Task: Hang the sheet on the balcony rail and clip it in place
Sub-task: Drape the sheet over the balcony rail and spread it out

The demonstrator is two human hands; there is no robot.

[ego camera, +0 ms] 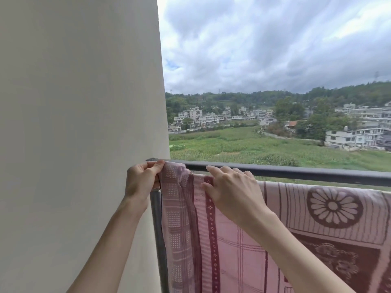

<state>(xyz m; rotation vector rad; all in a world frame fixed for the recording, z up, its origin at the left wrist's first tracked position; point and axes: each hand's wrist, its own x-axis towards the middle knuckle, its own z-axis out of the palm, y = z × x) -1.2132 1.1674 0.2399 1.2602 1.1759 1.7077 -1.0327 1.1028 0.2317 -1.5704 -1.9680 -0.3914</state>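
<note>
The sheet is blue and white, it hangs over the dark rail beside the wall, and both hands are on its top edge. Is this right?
Not quite. The head view shows the sheet is pink with dark red patterns, not blue and white. The rest holds: it hangs over the dark rail beside the wall, with the left hand and right hand on its top edge.

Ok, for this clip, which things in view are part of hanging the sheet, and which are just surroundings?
Part of the job:
pink patterned fabric sheet, draped from the rail
dark metal balcony rail
left hand, pinching the sheet's corner at the rail
right hand, resting on the sheet

Just surroundings:
plain cream wall
green field
distant white houses

No clips are visible.
</note>
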